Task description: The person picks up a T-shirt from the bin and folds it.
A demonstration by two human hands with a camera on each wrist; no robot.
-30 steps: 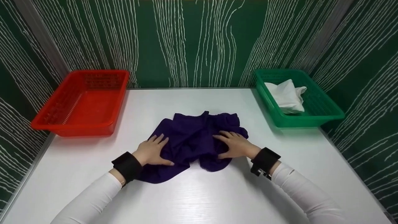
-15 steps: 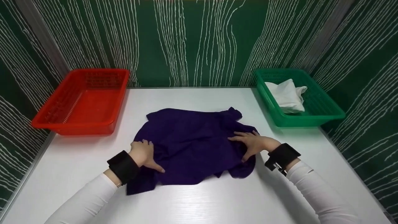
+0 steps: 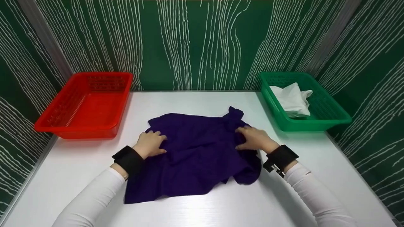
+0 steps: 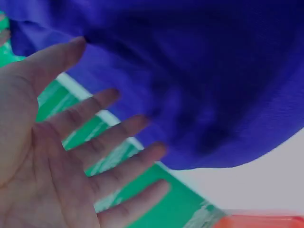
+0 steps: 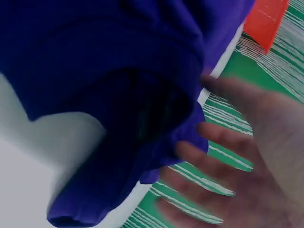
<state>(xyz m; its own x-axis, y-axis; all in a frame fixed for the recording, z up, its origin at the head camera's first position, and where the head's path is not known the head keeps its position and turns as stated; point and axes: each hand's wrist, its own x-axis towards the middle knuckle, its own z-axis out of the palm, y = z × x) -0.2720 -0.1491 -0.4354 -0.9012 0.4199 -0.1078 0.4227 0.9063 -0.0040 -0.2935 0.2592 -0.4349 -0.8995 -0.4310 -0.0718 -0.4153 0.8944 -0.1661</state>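
Observation:
A dark purple garment [image 3: 195, 154], partly spread and wrinkled, covers the middle of the table. In the right wrist view, a tube-like part resembling a sleeve [image 5: 90, 190] sticks out from it. My left hand [image 3: 150, 144] is over the garment's left side; its fingers are spread and nearly straight in the left wrist view. At the right side, my right hand [image 3: 254, 138] hovers at the bunched edge with loose, apart fingers, blurred in the right wrist view. Neither hand grips the cloth. Whether the fingertips touch it, I cannot tell.
A red plastic basket [image 3: 115, 130] stands at the back left of the white table [image 3: 195, 214]. At the back right, a green basket [image 3: 315, 126] holds a folded white cloth [image 3: 292, 99]. Green walls with white streaks enclose the table.
The garment has gone from bunched up to spread wider, its near left corner reaching closer. My hands moved apart with it; in the last half second, the left hand shifted away from me.

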